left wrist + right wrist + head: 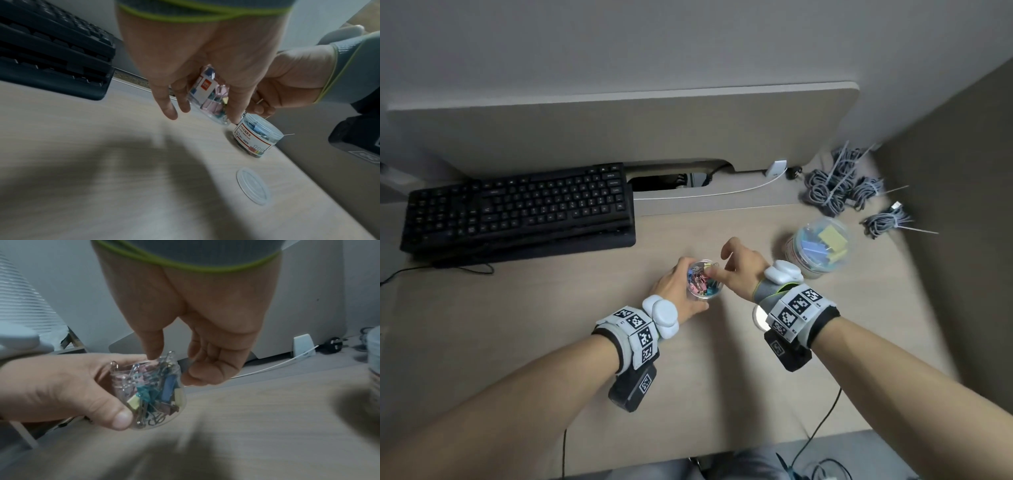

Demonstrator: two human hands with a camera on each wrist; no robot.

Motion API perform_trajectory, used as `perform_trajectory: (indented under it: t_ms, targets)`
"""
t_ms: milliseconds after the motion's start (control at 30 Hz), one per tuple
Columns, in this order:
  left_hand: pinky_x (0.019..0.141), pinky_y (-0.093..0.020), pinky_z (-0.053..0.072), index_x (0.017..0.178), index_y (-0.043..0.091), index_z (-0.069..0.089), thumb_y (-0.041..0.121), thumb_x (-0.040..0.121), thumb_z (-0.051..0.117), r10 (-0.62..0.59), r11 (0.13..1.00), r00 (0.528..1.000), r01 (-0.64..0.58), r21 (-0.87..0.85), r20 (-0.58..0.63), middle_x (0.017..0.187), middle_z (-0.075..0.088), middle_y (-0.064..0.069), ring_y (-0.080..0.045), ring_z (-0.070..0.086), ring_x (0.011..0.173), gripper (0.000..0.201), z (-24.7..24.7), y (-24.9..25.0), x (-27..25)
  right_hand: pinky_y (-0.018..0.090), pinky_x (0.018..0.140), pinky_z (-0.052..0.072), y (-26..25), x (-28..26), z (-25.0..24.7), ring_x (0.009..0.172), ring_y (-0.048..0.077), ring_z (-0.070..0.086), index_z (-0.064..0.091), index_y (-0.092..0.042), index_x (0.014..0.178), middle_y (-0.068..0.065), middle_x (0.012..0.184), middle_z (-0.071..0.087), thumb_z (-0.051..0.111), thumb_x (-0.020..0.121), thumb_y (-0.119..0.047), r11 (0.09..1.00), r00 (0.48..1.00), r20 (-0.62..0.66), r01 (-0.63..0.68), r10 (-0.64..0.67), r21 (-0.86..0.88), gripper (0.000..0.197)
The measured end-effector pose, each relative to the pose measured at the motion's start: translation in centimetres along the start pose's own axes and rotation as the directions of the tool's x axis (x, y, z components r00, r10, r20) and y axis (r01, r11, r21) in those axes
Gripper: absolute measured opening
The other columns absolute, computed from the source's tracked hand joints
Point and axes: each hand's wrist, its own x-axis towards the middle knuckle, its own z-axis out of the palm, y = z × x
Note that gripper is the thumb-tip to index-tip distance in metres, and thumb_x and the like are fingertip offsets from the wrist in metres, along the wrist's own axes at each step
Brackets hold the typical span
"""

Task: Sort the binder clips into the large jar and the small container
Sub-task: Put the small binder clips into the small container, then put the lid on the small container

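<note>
Now L hand (677, 287) grips small container (703, 281); R hand (739, 270) thumb at rim.

- Two hands: left hand (674, 291), right hand (739, 274)
- Two clear containers: small container (702, 281), large jar (816, 245) (both holding clips, too many to count)
- One loose lid (253, 186)
- One keyboard (517, 209)

A pale wood-grain desk (551, 325) bears a black keyboard (517, 209), a clear lidded plastic jar (818, 246), a round translucent lid (253, 186) and bundled grey cables (835, 181).
</note>
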Motion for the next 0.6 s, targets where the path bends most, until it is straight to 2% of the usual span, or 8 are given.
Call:
perform_trajectory:
  t_ms: [100, 200, 300, 400, 500, 600]
  targets:
    - [0.082, -0.031, 0.049, 0.129, 0.031, 0.038, 0.032, 0.065, 0.083, -0.002, 1.0, 1.0, 0.002, 0.012, 0.006, 0.115, 0.064, 0.005, -0.024, 0.063, 0.1, 0.079, 0.7, 0.7, 0.8, 0.03, 0.065, 0.041, 1.5, -0.2, -1.6, 0.071, 0.023, 0.057, 0.05, -0.021, 0.085, -0.003, 0.072, 0.059, 0.063, 0.088, -0.043, 0.996, 0.997, -0.08, -0.006, 0.013, 0.084, 0.026]
    - [0.082, -0.029, 0.049, 0.13, 0.028, 0.039, 0.03, 0.065, 0.083, -0.008, 1.0, 1.0, 0.008, 0.027, 0.003, 0.117, 0.064, 0.003, -0.027, 0.062, 0.102, 0.079, 1.2, 1.1, 1.4, 0.03, 0.066, 0.038, 4.1, -0.2, -2.6, 0.072, 0.023, 0.054, 0.052, -0.019, 0.083, -0.001, 0.075, 0.058, 0.058, 0.092, -0.04, 0.997, 0.991, -0.117, -0.07, 0.068, -0.015, 0.024]
    - [0.082, -0.029, 0.049, 0.131, 0.027, 0.04, 0.029, 0.066, 0.082, -0.027, 0.999, 1.0, 0.027, 0.034, 0.002, 0.119, 0.063, 0.002, -0.028, 0.062, 0.103, 0.078, 1.4, 1.0, 1.7, 0.037, 0.074, 0.048, 7.0, -0.5, -2.3, 0.082, 0.029, 0.058, 0.051, -0.019, 0.095, 0.004, 0.094, 0.059, 0.058, 0.086, -0.051, 0.958, 0.994, -0.003, -0.102, 0.105, -0.269, 0.034]
    - [0.082, -0.029, 0.049, 0.131, 0.026, 0.039, 0.028, 0.066, 0.083, -0.037, 0.999, 0.999, 0.036, 0.033, 0.009, 0.119, 0.062, 0.003, -0.026, 0.062, 0.102, 0.079, 1.6, 0.7, 1.7, 0.038, 0.075, 0.044, 8.5, -1.4, -1.1, 0.1, 0.029, 0.057, 0.047, -0.02, 0.112, 0.004, 0.111, 0.051, 0.06, 0.08, -0.06, 0.838, 0.969, 0.103, -0.138, 0.224, -0.527, 0.054]
    - [0.08, -0.028, 0.048, 0.131, 0.025, 0.039, 0.027, 0.066, 0.083, -0.051, 0.998, 0.999, 0.051, 0.024, 0.016, 0.116, 0.062, 0.003, -0.026, 0.062, 0.101, 0.078, 1.6, 0.2, 1.4, 0.037, 0.075, 0.037, 9.0, -2.3, 0.7, 0.113, 0.027, 0.053, 0.044, -0.021, 0.118, 0.003, 0.117, 0.045, 0.062, 0.078, -0.055, 0.789, 0.952, 0.092, -0.185, 0.291, -0.585, 0.056]
    - [0.079, -0.027, 0.048, 0.131, 0.025, 0.039, 0.027, 0.066, 0.083, -0.062, 0.998, 0.998, 0.062, 0.022, 0.019, 0.114, 0.062, 0.004, -0.025, 0.062, 0.099, 0.078, 1.3, -0.6, 1.0, 0.038, 0.074, 0.041, 9.4, -2.6, 2.5, 0.114, 0.029, 0.055, 0.04, -0.016, 0.128, 0.006, 0.123, 0.042, 0.062, 0.085, -0.044, 0.775, 0.955, 0.115, -0.148, 0.274, -0.615, 0.056]
